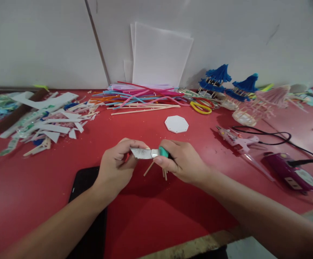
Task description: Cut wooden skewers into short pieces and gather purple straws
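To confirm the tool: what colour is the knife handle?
The knife handle is teal green where it shows in the right hand; see the head view.

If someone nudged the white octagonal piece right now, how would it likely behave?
The white octagonal piece looks thin and flat, so it would probably slide on the red tabletop rather than roll or tip. Being a small sheet, it is likely light. It lies without visible curling, suggesting some stiffness.

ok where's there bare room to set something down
Bare red tabletop shows between the white octagon and pink glue gun, and left of the black slab, below the white scraps. Crowded along the wall: colored strips, scissors, blue-roofed models.
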